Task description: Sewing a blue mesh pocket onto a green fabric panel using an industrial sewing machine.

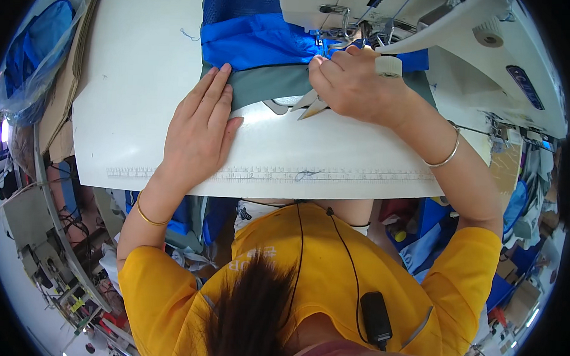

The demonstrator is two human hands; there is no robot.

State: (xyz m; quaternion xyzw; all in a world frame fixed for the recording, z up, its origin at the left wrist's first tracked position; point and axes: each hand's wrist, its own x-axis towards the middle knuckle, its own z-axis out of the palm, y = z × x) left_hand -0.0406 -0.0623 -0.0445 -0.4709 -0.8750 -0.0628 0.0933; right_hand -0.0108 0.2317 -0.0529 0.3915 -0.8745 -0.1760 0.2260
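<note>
A blue piece of fabric (258, 42) with a grey-green strip (269, 83) along its near side lies on the white sewing table (136, 129), running under the sewing machine's presser foot (319, 38). My left hand (202, 122) is flat, fingers stretched out, its fingertips on the strip's left end. Close in front of the needle area, my right hand (351, 83) has its fingers bent down at the blue fabric. A pair of scissors (309, 105) is tucked in that same hand, blades sticking out below the palm. Their handles are hidden, as is whatever the fingertips pinch.
The white sewing machine (490, 66) fills the upper right. A printed ruler scale (260, 175) runs along the table's near edge. Loose thread (309, 175) lies on it. At the far left hangs a clear plastic bag (41, 56) with blue fabric inside, beside cardboard (61, 101).
</note>
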